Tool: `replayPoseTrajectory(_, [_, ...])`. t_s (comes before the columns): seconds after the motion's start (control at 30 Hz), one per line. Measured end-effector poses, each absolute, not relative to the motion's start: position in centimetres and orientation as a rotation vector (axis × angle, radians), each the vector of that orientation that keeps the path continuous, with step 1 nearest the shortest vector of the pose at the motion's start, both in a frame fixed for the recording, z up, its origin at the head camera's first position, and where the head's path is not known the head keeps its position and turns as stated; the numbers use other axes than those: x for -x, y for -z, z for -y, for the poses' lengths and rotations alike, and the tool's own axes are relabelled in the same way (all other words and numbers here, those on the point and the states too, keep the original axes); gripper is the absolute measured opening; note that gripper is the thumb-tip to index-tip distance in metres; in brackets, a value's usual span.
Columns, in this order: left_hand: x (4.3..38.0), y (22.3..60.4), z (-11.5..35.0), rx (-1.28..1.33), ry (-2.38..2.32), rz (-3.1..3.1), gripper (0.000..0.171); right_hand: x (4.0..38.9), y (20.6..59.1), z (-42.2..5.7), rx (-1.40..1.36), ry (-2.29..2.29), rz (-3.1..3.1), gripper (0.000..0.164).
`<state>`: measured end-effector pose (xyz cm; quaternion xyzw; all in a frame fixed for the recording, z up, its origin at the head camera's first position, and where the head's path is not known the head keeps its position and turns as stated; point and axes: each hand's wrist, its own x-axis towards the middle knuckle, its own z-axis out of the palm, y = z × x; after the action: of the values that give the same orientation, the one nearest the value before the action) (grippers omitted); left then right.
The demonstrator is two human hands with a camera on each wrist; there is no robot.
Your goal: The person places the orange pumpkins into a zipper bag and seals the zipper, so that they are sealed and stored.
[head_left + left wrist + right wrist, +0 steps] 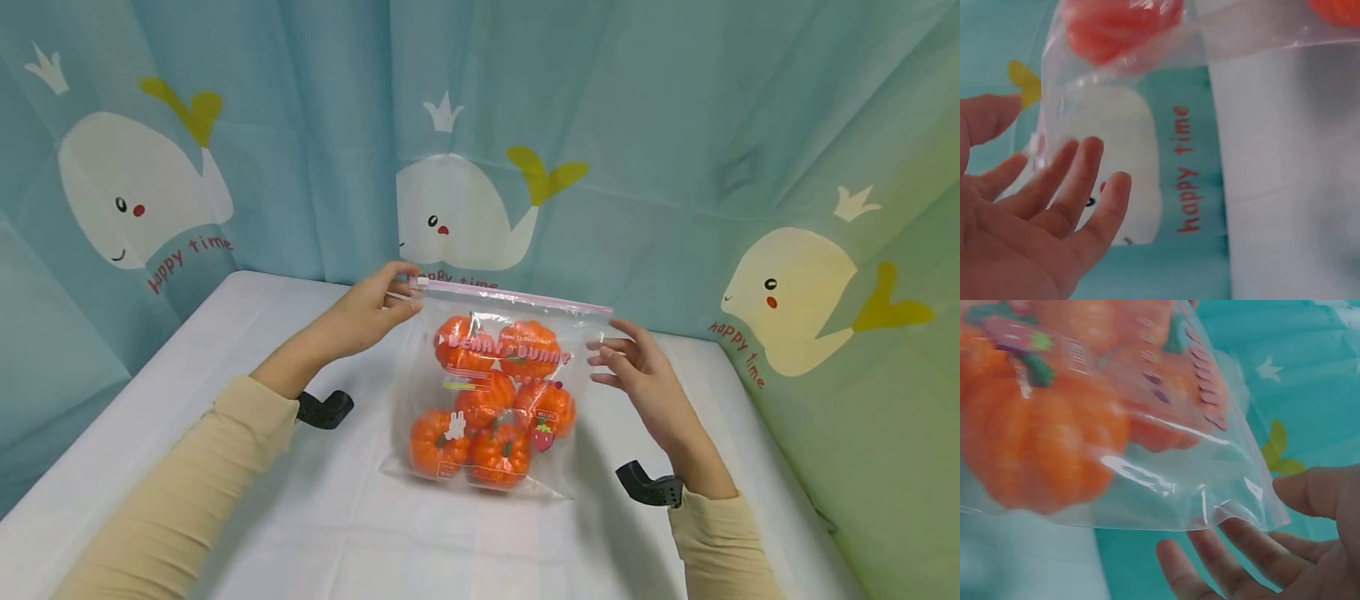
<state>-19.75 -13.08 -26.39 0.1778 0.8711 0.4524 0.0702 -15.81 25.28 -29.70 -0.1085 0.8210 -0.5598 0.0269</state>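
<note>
A clear zip bag (491, 300) with a pink zip strip stands upright on the white table, holding several orange toy pumpkins (500, 456). Its white slider sits at the strip's left end. My left hand (367, 308) is at the upper left corner, thumb and fingers spread apart; in the left wrist view nothing is pinched between them. At the upper right side is my right hand (637, 375). In the right wrist view its thumb and loosely extended fingers (1254, 550) lie close to the bag's corner, without a visible pinch; whether they touch it I cannot tell.
A white cloth covers the table (300, 517). Behind and beside it hangs a blue-green curtain (637, 150) printed with white whales. Black camera mounts (325, 410) are strapped to both wrists, over the beige sleeves.
</note>
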Motion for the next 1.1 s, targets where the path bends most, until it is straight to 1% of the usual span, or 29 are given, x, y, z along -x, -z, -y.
replayPoseTrajectory(0.17, [19.7,27.9,12.3,-0.516,-1.421,-2.542,0.071,15.5,31.8,-24.7,0.326,1.726,-2.489,0.063])
replayPoseTrajectory(0.27, [19.9,29.0,11.8,-0.478,-1.448,-2.511,0.076,15.3,33.2,-24.2,0.304,1.735,-2.458,0.067])
replayPoseTrajectory(0.4, [20.0,30.5,11.3,-0.363,-1.493,-2.457,0.081,14.9,34.8,-23.6,0.246,1.741,-2.449,0.071])
replayPoseTrajectory(0.5, [19.5,31.6,11.1,-0.298,-1.543,-2.404,0.080,14.4,35.5,-23.3,0.179,1.731,-2.460,0.071])
replayPoseTrajectory(0.6, [18.4,32.5,10.6,-0.319,-1.587,-2.364,0.076,13.9,35.9,-23.2,0.119,1.710,-2.469,0.069])
replayPoseTrajectory(0.7, [16.9,33.1,9.9,-0.394,-1.571,-2.405,0.073,13.4,35.9,-23.3,0.088,1.688,-2.498,0.068])
replayPoseTrajectory(0.83, [14.9,33.6,9.3,-0.458,-1.460,-2.578,0.068,12.8,35.3,-23.4,0.077,1.665,-2.564,0.065])
replayPoseTrajectory(0.97, [13.1,33.8,9.2,-0.416,-1.279,-2.646,0.067,12.3,34.5,-23.2,0.088,1.537,-2.601,0.060])
replayPoseTrajectory(1.1, [11.9,33.5,9.0,-0.373,-1.049,-2.630,0.071,11.5,33.9,-22.6,0.151,1.332,-2.596,0.057])
